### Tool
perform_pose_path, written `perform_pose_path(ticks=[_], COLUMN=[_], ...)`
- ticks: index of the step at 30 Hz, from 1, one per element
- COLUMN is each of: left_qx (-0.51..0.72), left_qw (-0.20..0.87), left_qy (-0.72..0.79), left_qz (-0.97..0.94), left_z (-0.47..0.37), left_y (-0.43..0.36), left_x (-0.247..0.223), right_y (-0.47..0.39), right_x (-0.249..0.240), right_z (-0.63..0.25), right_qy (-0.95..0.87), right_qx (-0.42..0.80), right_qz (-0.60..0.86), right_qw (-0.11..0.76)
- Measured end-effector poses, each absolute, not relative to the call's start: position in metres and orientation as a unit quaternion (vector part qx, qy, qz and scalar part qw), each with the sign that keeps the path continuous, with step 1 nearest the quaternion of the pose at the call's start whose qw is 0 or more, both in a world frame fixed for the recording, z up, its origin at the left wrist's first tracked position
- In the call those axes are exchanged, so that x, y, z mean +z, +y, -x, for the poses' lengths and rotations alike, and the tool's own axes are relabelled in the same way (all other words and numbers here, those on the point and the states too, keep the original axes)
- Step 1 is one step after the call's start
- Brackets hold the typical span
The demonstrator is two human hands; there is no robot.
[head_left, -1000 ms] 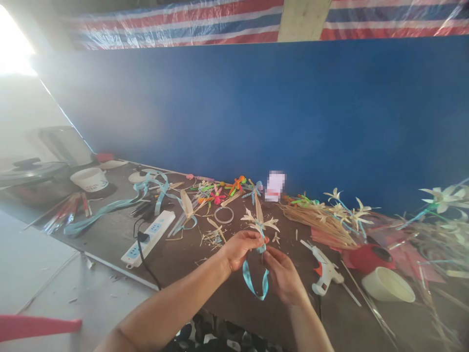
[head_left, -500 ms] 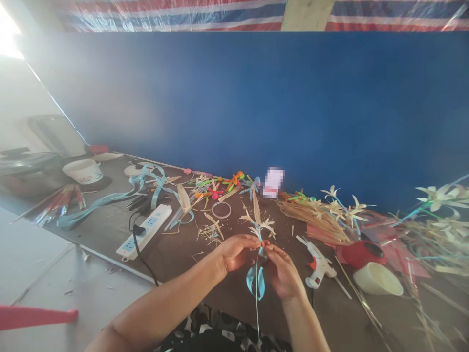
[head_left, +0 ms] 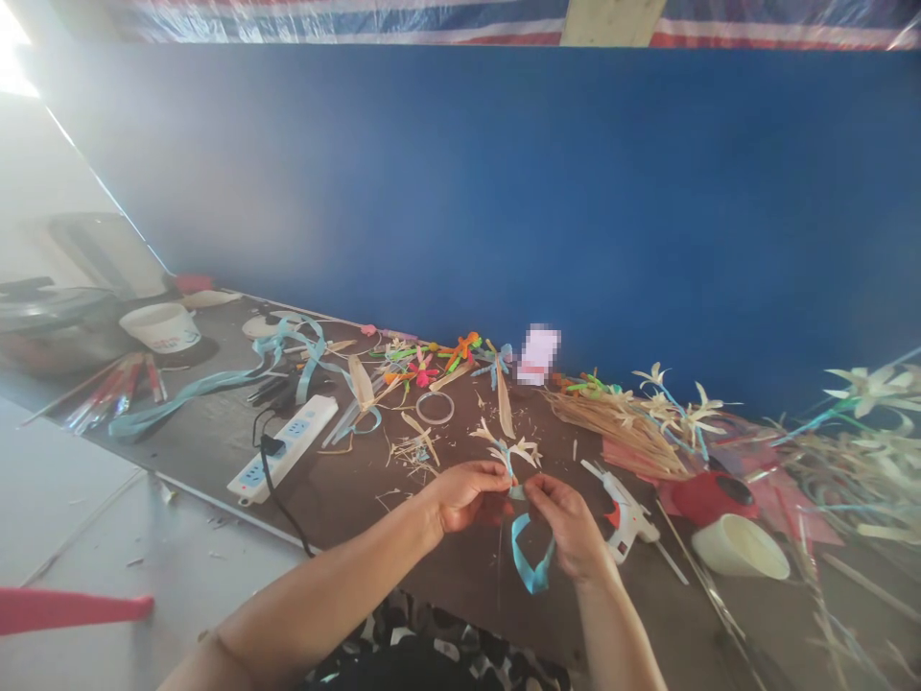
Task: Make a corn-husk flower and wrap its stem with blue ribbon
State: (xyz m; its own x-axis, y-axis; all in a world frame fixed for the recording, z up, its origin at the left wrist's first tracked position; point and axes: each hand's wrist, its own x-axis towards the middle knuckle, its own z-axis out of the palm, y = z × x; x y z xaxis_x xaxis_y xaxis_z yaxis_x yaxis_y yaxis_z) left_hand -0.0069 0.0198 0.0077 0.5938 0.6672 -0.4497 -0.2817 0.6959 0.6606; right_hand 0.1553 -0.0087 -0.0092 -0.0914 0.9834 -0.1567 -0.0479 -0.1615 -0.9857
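My left hand pinches the stem of a pale husk flower just below its petals, over the middle of the table. Close by on the right, my right hand grips a light blue ribbon between thumb and fingers. A short stretch of that ribbon runs taut from the stem to the right fingertips, and the rest hangs in a loop beneath. The thin stem hangs down, blurred, below the left hand. Husk scraps and a long dry husk leaf lie beyond the hands.
A white glue gun lies right of my hands, near a cream cup and a red tape roll. To the left is a white power strip. Finished pale flowers and a straw bundle sit behind; a blue panel rises at the back.
My right hand has moved a little right, away from the left, drawing the ribbon out sideways from the stem. The hanging ribbon loop has swung right. My left hand stays on the stem.
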Motion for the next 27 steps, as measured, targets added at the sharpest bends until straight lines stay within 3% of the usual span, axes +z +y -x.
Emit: perform_pose_path(ticks=[18,27], left_qx=[0.274,0.286], left_qw=[0.845,0.832], left_qy=[0.355,0.374], left_qz=[-0.29,-0.294], left_z=[0.009,0.006], left_y=[0.021,0.021], left_x=[-0.006,-0.006], right_y=[-0.008,-0.007], right_x=[-0.015,-0.01], right_z=[-0.161,-0.164], right_qy=[-0.526,-0.628], right_qx=[0.515,0.37], right_qz=[0.535,0.562], right_qw=[0.415,0.391])
